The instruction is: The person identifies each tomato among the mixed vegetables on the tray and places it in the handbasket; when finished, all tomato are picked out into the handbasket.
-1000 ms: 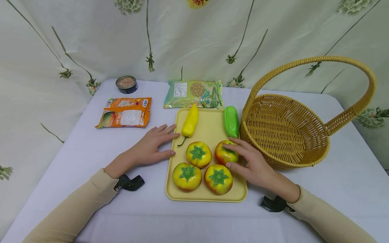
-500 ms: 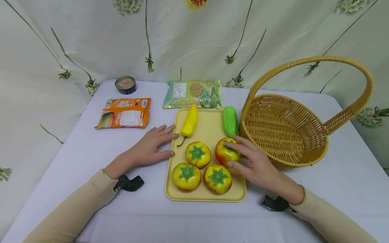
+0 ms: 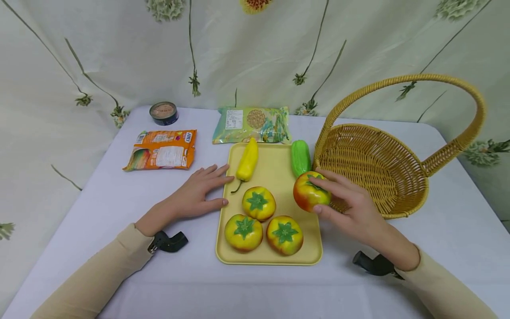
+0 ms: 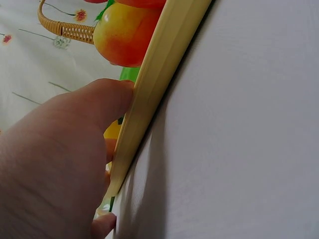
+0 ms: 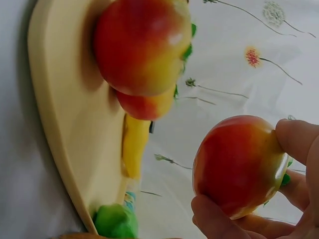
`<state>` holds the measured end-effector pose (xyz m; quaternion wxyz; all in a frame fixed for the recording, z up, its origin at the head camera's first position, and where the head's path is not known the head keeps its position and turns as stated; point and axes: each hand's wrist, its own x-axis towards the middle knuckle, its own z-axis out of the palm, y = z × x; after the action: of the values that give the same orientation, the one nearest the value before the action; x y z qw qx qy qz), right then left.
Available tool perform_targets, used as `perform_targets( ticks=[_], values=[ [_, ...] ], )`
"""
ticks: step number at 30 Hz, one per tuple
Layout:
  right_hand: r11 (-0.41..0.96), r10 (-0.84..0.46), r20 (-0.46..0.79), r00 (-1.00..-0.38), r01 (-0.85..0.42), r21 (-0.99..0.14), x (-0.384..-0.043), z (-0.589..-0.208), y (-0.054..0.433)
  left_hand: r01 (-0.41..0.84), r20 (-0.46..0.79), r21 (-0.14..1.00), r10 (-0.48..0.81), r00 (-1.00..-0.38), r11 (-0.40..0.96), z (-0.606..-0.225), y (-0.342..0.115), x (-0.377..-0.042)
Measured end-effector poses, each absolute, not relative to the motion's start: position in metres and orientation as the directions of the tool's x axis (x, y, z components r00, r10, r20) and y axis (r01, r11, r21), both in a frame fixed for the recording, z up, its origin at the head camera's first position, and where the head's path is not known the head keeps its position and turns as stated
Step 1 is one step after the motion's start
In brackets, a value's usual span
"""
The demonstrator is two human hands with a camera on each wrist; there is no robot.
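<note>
My right hand (image 3: 354, 208) grips a red-yellow toy persimmon (image 3: 308, 192) with a green leafy top, thumb and fingers at its sides. In the right wrist view this persimmon (image 5: 239, 167) is lifted off the beige tray (image 5: 65, 124). My left hand (image 3: 195, 192) lies with its fingers spread at the tray's left rim, thumb and fingertips touching the edge in the left wrist view. Three more persimmons (image 3: 259, 203) sit in the near half of the tray (image 3: 275, 166). A yellow pepper (image 3: 248, 160) lies at its far left, a green cucumber-like vegetable (image 3: 300, 158) along its far right edge.
A wicker basket (image 3: 422, 195) with a tall arched handle stands right of the tray, close to my right hand. Behind the tray lies a green snack bag (image 3: 255, 126). An orange packet (image 3: 161, 149) and a round tin (image 3: 164, 113) are at the back left.
My right hand has taken hold of the far right persimmon, lifted it from the tray and moved it right, toward the basket. The left hand has stayed at the tray's rim.
</note>
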<state>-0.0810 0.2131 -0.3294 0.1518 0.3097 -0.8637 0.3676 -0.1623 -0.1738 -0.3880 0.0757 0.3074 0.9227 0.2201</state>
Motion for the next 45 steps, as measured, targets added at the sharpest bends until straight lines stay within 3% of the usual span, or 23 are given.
perform_targets(
  ticks=[11,30,45],
  values=[
    [0.528,-0.336,0.463,-0.82,-0.571,-0.629,-0.087,-0.316,0.226,0.521,-0.021,0.46,0.596,-0.803,0.719,-0.387,-0.173,-0.161],
    [0.574,-0.23,0.48,-0.847,-0.516,-0.635,-0.103,-0.308,0.249,0.524,-0.019,0.457,0.597,-0.802,0.718,-0.387,-0.173,-0.162],
    [0.665,-0.173,0.33,-0.928,-0.357,-0.656,-0.12,-0.315,0.262,0.525,-0.018,0.46,0.599,-0.801,0.716,-0.386,-0.173,-0.162]
  ],
)
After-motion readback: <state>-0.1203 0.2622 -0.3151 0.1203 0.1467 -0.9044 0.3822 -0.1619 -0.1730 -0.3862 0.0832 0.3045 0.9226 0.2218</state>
